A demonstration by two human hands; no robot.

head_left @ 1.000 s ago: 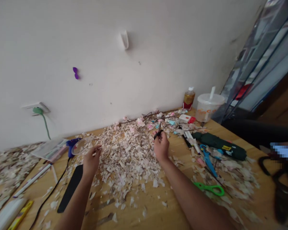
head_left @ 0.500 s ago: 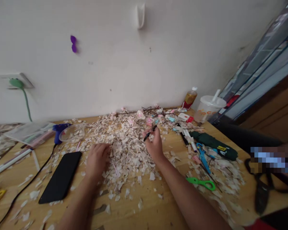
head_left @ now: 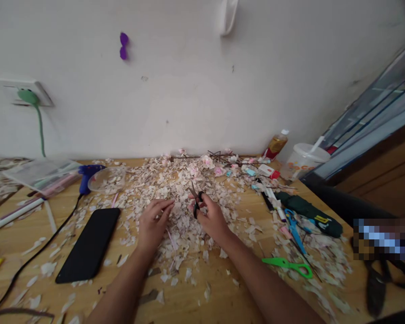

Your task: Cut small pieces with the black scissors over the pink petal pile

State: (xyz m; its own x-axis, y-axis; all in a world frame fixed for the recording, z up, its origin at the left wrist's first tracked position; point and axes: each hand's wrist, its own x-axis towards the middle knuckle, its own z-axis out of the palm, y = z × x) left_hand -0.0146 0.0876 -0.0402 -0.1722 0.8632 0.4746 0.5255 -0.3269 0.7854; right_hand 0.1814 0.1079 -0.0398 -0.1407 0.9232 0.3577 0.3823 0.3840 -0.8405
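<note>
My right hand (head_left: 213, 219) grips a small pair of scissors (head_left: 193, 191) by its black handles, with the blades pointing away and slightly left. Just left of it, my left hand (head_left: 155, 220) is closed in a pinch, thumb against fingers. Whatever lies between those fingertips is too small to make out. Both hands hover over a wide heap of pale, dried-looking petal pieces (head_left: 185, 231) on the wooden table (head_left: 189, 308). Behind the scissors, pink and white flowers (head_left: 207, 161) on thin dark twigs lie along the wall.
A black phone (head_left: 89, 245), a blue glue gun (head_left: 87, 176) and a clear round dish (head_left: 107, 181) lie left. To the right are green scissors (head_left: 286, 264), blue scissors (head_left: 295, 231), a dark green pouch (head_left: 310, 213), a bottle (head_left: 276, 145) and a lidded cup (head_left: 303, 162).
My left hand has lifted from the heap and moved right, its fingers now pinched. The scissors in my right hand have turned so their blades show. The whole view has shifted slightly.
</note>
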